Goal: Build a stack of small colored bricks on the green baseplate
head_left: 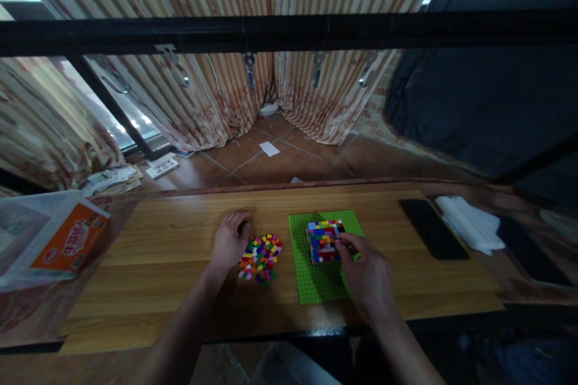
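On a green studded baseplate (313, 289) stands a small box-like structure of colourful toy bricks (323, 243). My right hand (368, 274) is at its right side, thumb and forefinger pinched together at the upper bricks. Whatever sits between those fingertips is too small to make out. Left of the baseplate lies a loose pile of tiny multicoloured bricks (262, 257). My left hand (231, 239) rests on the table at the pile's upper left edge, fingers loosely bent and apart from the thumb, with nothing visible in it.
The wooden table (171, 264) carries a black phone-like slab (433, 228) at the right. Beyond it is a white folded cloth or paper (469, 222). A clear plastic bin (31, 234) with an orange label stands at the left. A dark metal bar (280, 33) crosses ahead, before curtains (217, 90).
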A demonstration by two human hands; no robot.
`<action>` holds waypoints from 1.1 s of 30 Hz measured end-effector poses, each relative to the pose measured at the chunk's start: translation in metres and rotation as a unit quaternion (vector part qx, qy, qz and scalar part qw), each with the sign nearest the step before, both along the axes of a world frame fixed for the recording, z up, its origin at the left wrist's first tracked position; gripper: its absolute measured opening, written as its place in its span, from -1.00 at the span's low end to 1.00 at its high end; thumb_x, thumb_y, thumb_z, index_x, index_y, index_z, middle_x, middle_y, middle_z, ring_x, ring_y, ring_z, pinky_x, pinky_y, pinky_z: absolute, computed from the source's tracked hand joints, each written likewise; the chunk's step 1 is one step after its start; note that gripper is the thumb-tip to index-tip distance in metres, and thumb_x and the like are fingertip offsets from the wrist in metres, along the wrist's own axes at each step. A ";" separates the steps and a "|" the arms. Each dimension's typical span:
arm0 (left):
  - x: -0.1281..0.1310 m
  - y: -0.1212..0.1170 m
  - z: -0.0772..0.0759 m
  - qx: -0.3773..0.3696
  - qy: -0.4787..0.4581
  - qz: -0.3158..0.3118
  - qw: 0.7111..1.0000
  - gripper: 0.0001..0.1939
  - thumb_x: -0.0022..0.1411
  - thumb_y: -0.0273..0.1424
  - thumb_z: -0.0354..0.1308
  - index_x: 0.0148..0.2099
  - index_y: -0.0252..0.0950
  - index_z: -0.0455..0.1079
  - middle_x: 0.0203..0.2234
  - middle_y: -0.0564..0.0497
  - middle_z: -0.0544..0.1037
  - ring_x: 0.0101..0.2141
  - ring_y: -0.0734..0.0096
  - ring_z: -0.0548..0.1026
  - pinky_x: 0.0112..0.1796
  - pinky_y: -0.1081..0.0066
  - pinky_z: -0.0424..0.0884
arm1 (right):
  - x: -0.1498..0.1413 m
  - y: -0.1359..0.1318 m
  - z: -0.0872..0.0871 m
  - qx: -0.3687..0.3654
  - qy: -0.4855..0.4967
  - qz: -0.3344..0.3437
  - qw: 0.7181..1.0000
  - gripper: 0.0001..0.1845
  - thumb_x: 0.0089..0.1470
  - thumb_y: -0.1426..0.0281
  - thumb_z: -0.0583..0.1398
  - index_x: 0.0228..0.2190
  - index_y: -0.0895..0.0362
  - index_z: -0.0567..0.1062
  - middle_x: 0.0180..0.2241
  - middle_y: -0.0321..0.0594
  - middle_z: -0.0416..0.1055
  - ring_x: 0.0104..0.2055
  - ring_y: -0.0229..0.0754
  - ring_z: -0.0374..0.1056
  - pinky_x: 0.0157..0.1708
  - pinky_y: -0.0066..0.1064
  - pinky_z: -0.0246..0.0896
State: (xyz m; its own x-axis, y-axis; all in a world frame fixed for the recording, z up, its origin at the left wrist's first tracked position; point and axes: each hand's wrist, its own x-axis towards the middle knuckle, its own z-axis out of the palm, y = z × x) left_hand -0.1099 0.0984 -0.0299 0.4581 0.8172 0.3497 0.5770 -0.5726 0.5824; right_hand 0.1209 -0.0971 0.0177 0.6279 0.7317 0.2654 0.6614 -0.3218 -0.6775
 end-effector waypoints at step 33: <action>0.001 -0.001 0.001 0.004 0.009 0.000 1.000 -0.77 0.23 -0.46 0.01 -0.09 -0.26 0.43 -0.14 -0.08 0.57 -0.08 0.19 0.48 0.02 0.14 0.40 | 0.011 0.010 -0.005 0.061 0.191 -0.029 0.979 -0.67 -0.03 0.19 0.24 -0.29 0.16 0.57 -0.39 -0.12 0.57 -0.37 -0.10 0.49 -0.31 -0.26 0.39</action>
State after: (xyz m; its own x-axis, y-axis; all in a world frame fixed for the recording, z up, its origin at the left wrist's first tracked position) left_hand -0.1091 0.0970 -0.0292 0.4645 0.8147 0.3471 0.5880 -0.5769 0.5670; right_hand 0.1324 -0.0866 0.0123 0.7381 0.6691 0.0872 0.3356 -0.2519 -0.9077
